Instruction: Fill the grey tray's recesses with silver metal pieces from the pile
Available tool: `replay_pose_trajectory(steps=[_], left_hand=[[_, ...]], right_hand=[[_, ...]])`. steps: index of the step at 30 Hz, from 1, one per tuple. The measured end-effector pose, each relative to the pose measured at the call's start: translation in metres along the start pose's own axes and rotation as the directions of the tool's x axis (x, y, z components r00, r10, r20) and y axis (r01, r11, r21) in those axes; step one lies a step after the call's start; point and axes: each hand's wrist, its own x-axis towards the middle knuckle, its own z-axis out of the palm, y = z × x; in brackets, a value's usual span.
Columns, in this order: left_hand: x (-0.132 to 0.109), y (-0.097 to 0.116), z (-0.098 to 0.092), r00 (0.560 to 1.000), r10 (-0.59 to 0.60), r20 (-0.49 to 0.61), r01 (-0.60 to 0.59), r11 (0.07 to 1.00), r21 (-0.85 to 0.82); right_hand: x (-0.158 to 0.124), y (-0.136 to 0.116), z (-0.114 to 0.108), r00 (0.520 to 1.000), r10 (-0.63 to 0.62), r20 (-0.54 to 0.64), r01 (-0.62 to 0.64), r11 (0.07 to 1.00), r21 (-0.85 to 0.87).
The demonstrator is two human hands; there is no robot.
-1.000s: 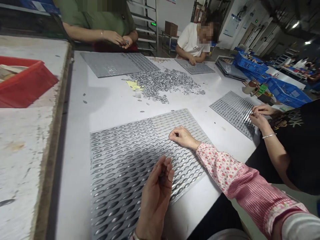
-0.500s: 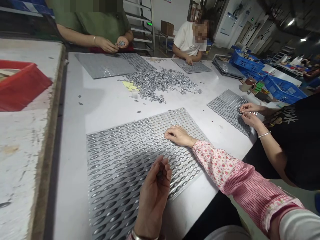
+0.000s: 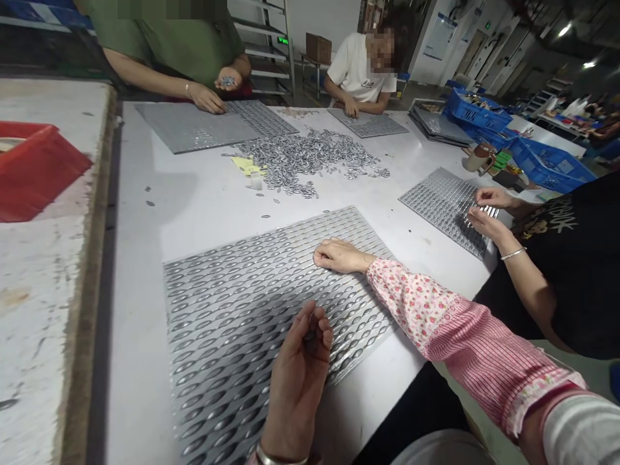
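Observation:
My left hand [image 3: 298, 381], a metal bangle at its wrist, hovers over the near part of a grey sheet [image 3: 237, 300] patterned with rows of pointed oval pieces. Its fingers curl into a cup; something small and dark seems to lie inside, too shadowed to name. Farther up the same sheet, my right hand [image 3: 339, 255] rests with thumb and fingertips pinched together against the rows. Whatever it pinches is hidden. A pink strawberry-print sleeve [image 3: 450, 316] covers the right forearm.
Beyond the sheet lies a heap of loose oval pieces [image 3: 310, 158] beside a yellow paper [image 3: 246, 166]. Co-workers handle other sheets [image 3: 440, 203] at right and across the table. A red box [image 3: 39, 171] stands left; a mug [image 3: 479, 158] and blue crates [image 3: 547, 165] are at right.
My right hand has shifted very slightly on the sheet, fingers still pinched; my left hand stays put. The co-worker in green has lowered one hand to the far sheet.

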Motion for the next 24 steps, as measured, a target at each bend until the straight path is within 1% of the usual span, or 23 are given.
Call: replay_pose_trajectory(steps=[5,7,9,11,12,14,16,20,24], left_hand=[[-0.001,0.000,0.000,1.000,0.005,-0.001,-0.005,1.000,0.014],[-0.003,0.002,0.001,1.000,0.020,-0.008,-0.020,1.000,0.022],[-0.005,0.004,0.003,0.999,0.043,-0.012,-0.043,0.999,0.022],[-0.007,0.006,0.005,0.998,0.056,-0.019,-0.056,0.998,0.012],[-0.007,0.006,0.006,0.998,0.057,-0.021,-0.057,0.998,0.006],[-0.007,0.006,0.007,0.998,0.049,-0.029,-0.049,0.999,0.003],[-0.006,0.005,0.006,0.999,0.034,-0.033,-0.034,0.999,0.006],[-0.005,0.004,0.005,0.999,0.029,-0.018,-0.029,1.000,0.009],[-0.006,0.004,0.005,0.999,0.032,0.004,-0.032,0.999,-0.005]], right_hand=[[0.002,-0.005,0.002,0.998,0.047,-0.039,-0.046,0.998,0.039],[-0.001,-0.004,0.004,0.995,0.059,-0.077,-0.052,0.995,0.090],[-0.007,0.000,0.005,0.989,0.053,-0.138,-0.024,0.978,0.208],[-0.016,0.006,0.007,0.979,0.029,-0.202,0.040,0.943,0.329],[-0.020,0.010,0.007,0.974,0.005,-0.225,0.077,0.932,0.355],[-0.027,0.015,0.009,0.967,-0.055,-0.251,0.138,0.935,0.327],[-0.029,0.018,0.011,0.964,-0.106,-0.245,0.171,0.950,0.260],[-0.025,0.020,0.016,0.970,-0.116,-0.216,0.160,0.966,0.201],[-0.023,0.020,0.018,0.965,-0.130,-0.226,0.173,0.968,0.180]])
